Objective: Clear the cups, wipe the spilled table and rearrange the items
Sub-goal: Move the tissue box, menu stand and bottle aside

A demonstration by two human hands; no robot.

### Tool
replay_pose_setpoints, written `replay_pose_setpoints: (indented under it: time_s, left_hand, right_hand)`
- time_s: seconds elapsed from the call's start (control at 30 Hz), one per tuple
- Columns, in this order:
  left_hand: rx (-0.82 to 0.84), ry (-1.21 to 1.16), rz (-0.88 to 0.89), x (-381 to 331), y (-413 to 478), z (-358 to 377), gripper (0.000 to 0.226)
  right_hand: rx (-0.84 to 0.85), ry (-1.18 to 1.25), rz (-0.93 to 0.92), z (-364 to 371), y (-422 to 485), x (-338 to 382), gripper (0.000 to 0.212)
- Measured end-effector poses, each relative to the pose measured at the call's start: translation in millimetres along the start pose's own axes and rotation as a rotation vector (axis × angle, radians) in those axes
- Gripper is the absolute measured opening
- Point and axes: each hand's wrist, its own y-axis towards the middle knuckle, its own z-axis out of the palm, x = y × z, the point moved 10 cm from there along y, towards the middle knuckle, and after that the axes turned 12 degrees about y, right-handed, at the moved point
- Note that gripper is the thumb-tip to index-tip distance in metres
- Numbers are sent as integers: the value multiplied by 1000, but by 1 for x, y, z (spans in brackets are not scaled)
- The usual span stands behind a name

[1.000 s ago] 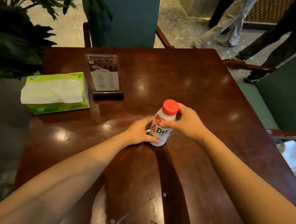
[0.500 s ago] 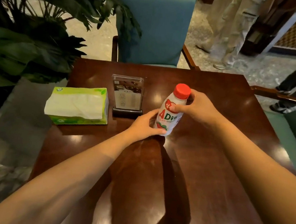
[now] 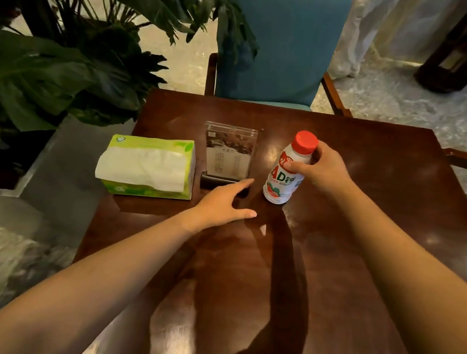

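Bottle: a white drink bottle with a red cap and a red and green label stands on the table, tilted a little toward the right, at the far middle of the top.
Right grip: my right hand is wrapped around the bottle's upper body just under the cap, thumb across the label.
Left grip: my left hand is released, fingers spread, palm down just above or on the table; I cannot tell which. It is just left of the bottle's base, not touching it.
Sign holder: a clear stand with a printed card on a dark base sits just left of the bottle; my left fingertips reach its near right corner.
Tissue box: a green box with a white sheet pulled up lies left of the stand, at the table's left edge.
Chair: a teal chair faces me on the far side.
Plant: large dark leaves hang at far left.
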Motion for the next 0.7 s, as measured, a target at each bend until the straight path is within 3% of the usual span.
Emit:
replay_pose_setpoints:
  time_s: [0.23, 0.47, 0.7]
  left_hand:
    - [53, 240, 1, -6, -10, 0, 78]
    - [169, 500, 3, -22, -31, -7, 75]
    - [127, 633, 35, -65, -69, -23, 75]
  right_hand:
    - [49, -10, 98, 8, -14, -10, 75]
    - [139, -550, 271, -9, -59, -31, 88]
    - [97, -760, 242, -20, -122, -11, 90]
